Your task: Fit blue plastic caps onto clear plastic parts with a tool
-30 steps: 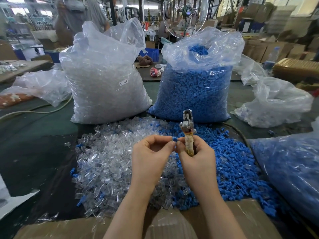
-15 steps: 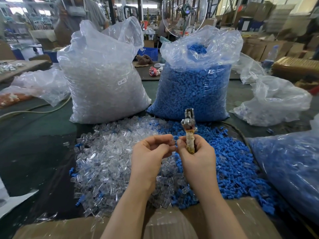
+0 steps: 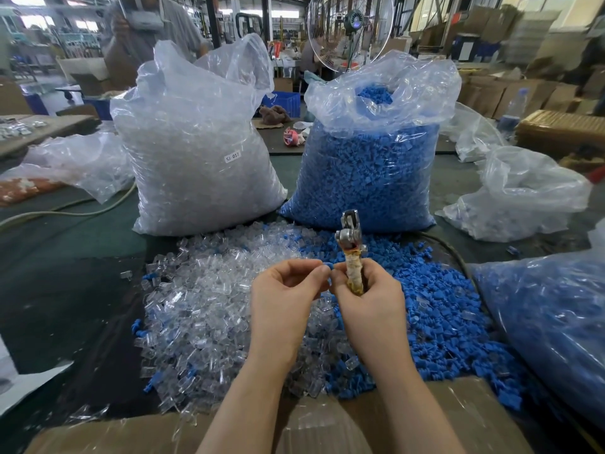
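- At the centre of the frame, the left hand (image 3: 284, 299) and right hand (image 3: 370, 299) met above two loose piles, fingertips touching.
- The left hand's fingers were curled, thumb and forefinger pinching a small blue cap (image 3: 327, 266) at the spot where the hands met; whether a clear part was held with it could not be told.
- The right hand was wrapped round the handle of the tool (image 3: 351, 250), which stood upright; its metal head rose above the fist, and the handle was bound in yellowish wrapping.
- Under the hands, left of centre, lay the clear parts (image 3: 203, 306) in a heap, a few blue pieces scattered among them.
- Right of centre lay the blue caps (image 3: 435, 309), touching the clear heap along a ragged line beneath the wrists.
- Behind the heaps stood two full plastic sacks: the clear sack (image 3: 196, 152) at upper left of centre, bearing a small white label, and the blue sack (image 3: 370, 165) just beside it on the right, its mouth open.
- At the right edge lay another bag (image 3: 550, 316) of blue pieces on its side.
- Along the bottom edge ran a cardboard box (image 3: 458, 417), the forearms crossing above it.
- At upper middle stood a fan (image 3: 350, 24); at upper left, a person (image 3: 147, 31) behind the clear sack.
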A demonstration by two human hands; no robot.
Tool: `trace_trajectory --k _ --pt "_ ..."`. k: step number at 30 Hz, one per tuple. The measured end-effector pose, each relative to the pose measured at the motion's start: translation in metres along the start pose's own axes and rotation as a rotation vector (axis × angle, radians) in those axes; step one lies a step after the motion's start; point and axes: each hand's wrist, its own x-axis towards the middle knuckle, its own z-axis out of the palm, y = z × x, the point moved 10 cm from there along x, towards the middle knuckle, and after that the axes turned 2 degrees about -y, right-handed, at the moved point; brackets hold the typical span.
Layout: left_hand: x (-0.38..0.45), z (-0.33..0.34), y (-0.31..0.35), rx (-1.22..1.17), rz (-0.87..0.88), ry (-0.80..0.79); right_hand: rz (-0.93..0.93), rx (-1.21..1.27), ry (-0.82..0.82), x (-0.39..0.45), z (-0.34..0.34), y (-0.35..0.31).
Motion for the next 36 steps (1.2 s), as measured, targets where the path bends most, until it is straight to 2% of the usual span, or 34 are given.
trace_trajectory --k 7,15,18,22,26,36 --pt "0.002 -0.003 0.002 0.053 0.041 0.063 0.004 0.021 -0.018 0.000 0.003 -0.002" --pt "0.001 -0.003 0.006 0.143 0.092 0.055 -0.004 0.017 -0.020 -0.001 0.002 -0.003" --pt "0.002 -0.003 0.003 0.082 0.060 0.048 0.024 0.020 -0.051 0.001 0.004 -0.001" --pt "0.004 -0.002 -0.008 -0.113 -0.052 0.008 0.066 0.075 -0.085 0.003 0.002 0.003" --pt "0.006 -0.004 -0.010 -0.156 -0.073 -0.006 0.087 0.037 -0.110 0.004 0.002 0.005" --pt "0.004 -0.004 0.003 0.154 0.078 0.027 -0.006 -0.039 -0.043 0.000 0.003 -0.007"
